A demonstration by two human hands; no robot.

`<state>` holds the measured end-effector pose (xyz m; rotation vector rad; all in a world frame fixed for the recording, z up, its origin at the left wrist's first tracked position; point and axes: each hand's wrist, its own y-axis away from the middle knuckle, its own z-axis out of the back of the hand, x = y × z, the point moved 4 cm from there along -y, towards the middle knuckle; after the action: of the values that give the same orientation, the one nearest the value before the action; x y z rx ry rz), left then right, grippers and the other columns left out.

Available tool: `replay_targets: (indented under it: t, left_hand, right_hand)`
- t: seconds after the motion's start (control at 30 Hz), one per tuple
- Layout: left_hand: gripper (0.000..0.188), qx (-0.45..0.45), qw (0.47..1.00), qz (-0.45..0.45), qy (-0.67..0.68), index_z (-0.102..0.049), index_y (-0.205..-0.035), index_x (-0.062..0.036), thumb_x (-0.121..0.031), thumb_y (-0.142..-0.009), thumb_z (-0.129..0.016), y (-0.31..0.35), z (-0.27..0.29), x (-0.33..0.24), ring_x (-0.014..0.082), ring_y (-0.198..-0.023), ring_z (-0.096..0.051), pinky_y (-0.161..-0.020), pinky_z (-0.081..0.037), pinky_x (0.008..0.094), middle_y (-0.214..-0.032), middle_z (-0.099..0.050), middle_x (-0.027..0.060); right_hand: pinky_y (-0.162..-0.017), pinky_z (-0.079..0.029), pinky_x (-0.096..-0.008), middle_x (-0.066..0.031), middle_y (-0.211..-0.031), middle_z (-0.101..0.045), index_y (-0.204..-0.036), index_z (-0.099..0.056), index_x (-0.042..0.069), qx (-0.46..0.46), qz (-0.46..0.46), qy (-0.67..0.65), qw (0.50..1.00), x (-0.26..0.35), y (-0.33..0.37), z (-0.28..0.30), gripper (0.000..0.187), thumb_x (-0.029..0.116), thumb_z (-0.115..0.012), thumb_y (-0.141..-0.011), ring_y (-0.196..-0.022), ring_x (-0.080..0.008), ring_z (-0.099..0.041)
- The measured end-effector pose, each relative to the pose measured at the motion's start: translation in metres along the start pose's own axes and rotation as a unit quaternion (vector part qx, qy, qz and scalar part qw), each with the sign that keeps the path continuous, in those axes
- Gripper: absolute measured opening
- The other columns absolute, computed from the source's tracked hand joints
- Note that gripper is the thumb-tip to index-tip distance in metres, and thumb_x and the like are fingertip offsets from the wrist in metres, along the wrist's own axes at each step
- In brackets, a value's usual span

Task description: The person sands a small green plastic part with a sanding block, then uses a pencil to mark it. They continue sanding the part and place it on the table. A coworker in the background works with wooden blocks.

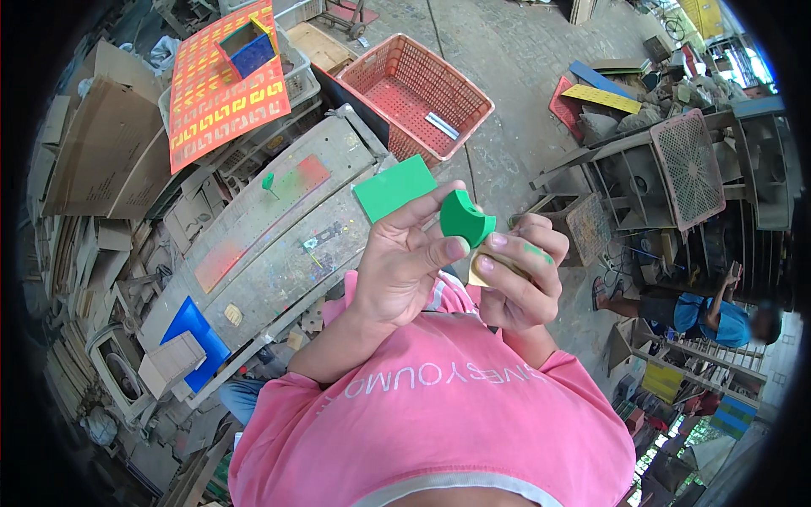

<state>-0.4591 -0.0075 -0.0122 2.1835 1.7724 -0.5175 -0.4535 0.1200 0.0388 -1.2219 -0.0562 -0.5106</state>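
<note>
My left hand is closed on a small green block with curved, scooped-out edges, pinched between thumb and fingers in front of my chest. Beside it, my right hand grips a pale yellow folded piece, possibly paper; its kind is unclear and my fingers partly cover it. The right fingertips come up to the block's lower right edge. Green smears mark a right finger. Just beyond my left hand, a flat green board lies at the end of the worn workbench.
A red plastic crate stands beyond the bench. An orange patterned sheet carries a small blue-and-yellow frame at the far left. A blue panel and a cardboard box are at the bench's near end. Another person is at the right.
</note>
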Motion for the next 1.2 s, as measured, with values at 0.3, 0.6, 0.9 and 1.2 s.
replay_targets:
  t: [0.3,0.6,0.9,1.2]
  left_hand:
    - [0.066,0.016,0.994,-0.062,-0.087,-0.037,-0.136,-0.0029,-0.002,-0.078,-0.070,-0.001,-0.014,-0.008,0.0309,-0.111,-0.057,-0.094,-0.049,0.0420,-0.123,-0.055,0.0188]
    - [0.056,0.113,0.954,-0.222,-0.164,-0.046,-0.123,0.0033,0.006,-0.074,-0.071,0.000,-0.013,-0.014,0.0294,-0.104,-0.061,-0.081,-0.056,0.0338,-0.109,-0.061,0.0207]
    - [0.053,0.065,0.951,-0.224,-0.203,-0.048,-0.121,0.0051,0.002,-0.074,-0.072,0.005,-0.014,-0.018,0.0281,-0.090,-0.067,-0.071,-0.059,0.0311,-0.103,-0.064,0.0226]
    - [0.054,0.078,0.951,-0.219,-0.202,-0.048,-0.120,0.0062,0.001,-0.074,-0.073,0.009,-0.013,-0.016,0.0318,-0.097,-0.064,-0.073,-0.059,0.0329,-0.103,-0.064,0.0212]
  right_hand:
    - [-0.061,-0.038,-0.0336,-0.0073,-0.100,-0.066,-0.090,-0.069,0.005,-0.007,-0.034,-0.025,0.999,-0.007,-0.002,0.007,0.034,-0.001,-0.065,-0.057,-0.080,-0.0215,-0.047]
    - [-0.059,-0.038,-0.0304,-0.0049,-0.096,-0.066,-0.091,-0.071,0.006,0.049,0.019,-0.009,0.999,-0.007,-0.022,0.020,0.034,0.005,-0.069,-0.057,-0.074,-0.0196,-0.046]
    - [-0.061,-0.041,-0.0301,-0.0034,-0.092,-0.065,-0.087,-0.072,0.007,0.099,0.025,-0.005,0.995,-0.001,-0.024,0.018,0.035,0.007,-0.068,-0.052,-0.073,-0.0197,-0.048]
    - [-0.062,-0.041,-0.0291,-0.0034,-0.092,-0.066,-0.085,-0.072,0.006,0.093,0.022,0.003,0.995,-0.004,-0.023,0.021,0.032,0.010,-0.067,-0.053,-0.072,-0.0191,-0.048]
